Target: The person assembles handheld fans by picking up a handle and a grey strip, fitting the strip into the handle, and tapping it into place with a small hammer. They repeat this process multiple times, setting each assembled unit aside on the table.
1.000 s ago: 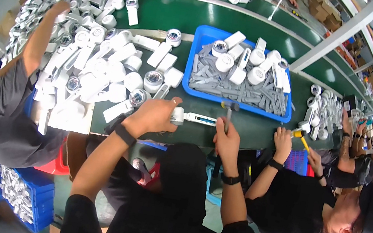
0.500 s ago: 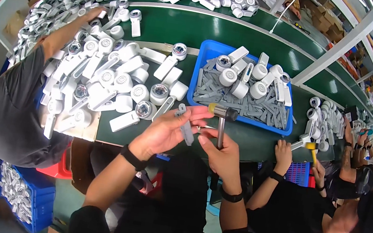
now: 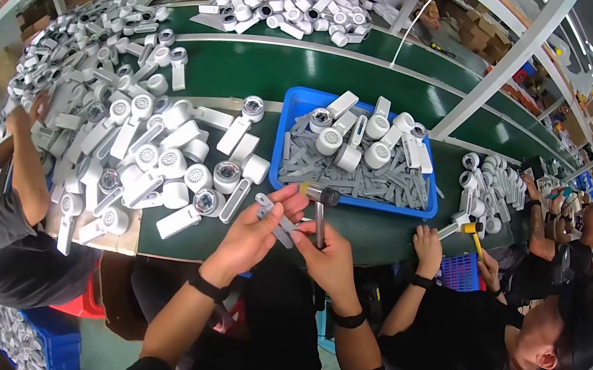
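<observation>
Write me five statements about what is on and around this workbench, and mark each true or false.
1. The left hand holds a grey plastic strip. True.
2. The hammer lies in the tray. False: the right hand holds the hammer.
3. In the blue tray, white fan bodies lie beneath the loose grey strips. False: they lie on top.
4. A co-worker's hand to the right grips a yellow-headed hammer. True.
5. Both of the person's wrists are bare. False: each wears a black wristband.
</observation>
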